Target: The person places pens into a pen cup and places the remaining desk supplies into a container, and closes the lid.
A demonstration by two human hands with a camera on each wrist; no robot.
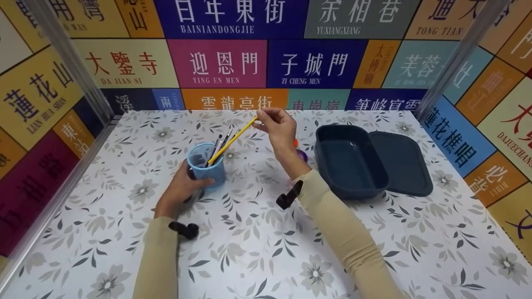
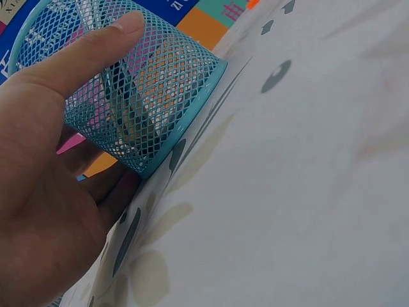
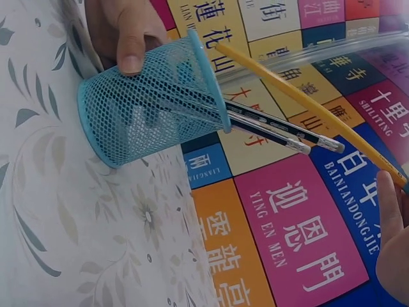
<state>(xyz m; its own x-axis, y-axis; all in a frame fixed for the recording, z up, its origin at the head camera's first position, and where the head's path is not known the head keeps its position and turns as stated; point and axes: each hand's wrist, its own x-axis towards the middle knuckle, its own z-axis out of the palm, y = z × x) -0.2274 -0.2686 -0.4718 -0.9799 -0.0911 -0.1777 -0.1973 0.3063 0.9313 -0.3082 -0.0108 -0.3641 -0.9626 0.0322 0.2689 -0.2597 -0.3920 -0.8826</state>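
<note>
Your left hand (image 1: 182, 185) grips cup (image 1: 217, 173); right hand (image 1: 281, 128) pinches pencil (image 1: 233, 140)
Right hand raised past the rim; pencil yellow, slanting; cup blue mesh, upright.

Left grip (image 1: 181, 187) holds a cup (image 1: 211, 172), right grip (image 1: 281, 128) a yellow pencil (image 1: 233, 140).

One light-blue cylindrical mesh cup (image 3: 144, 131) is holding two dark eraser-tipped pencils (image 3: 271, 121) (at least); one yellow pencil (image 1: 232, 140) is slanting above it; right of it, one rectangular navy box (image 1: 353, 160) and one flat navy lid (image 1: 406, 166) are lying.
</note>
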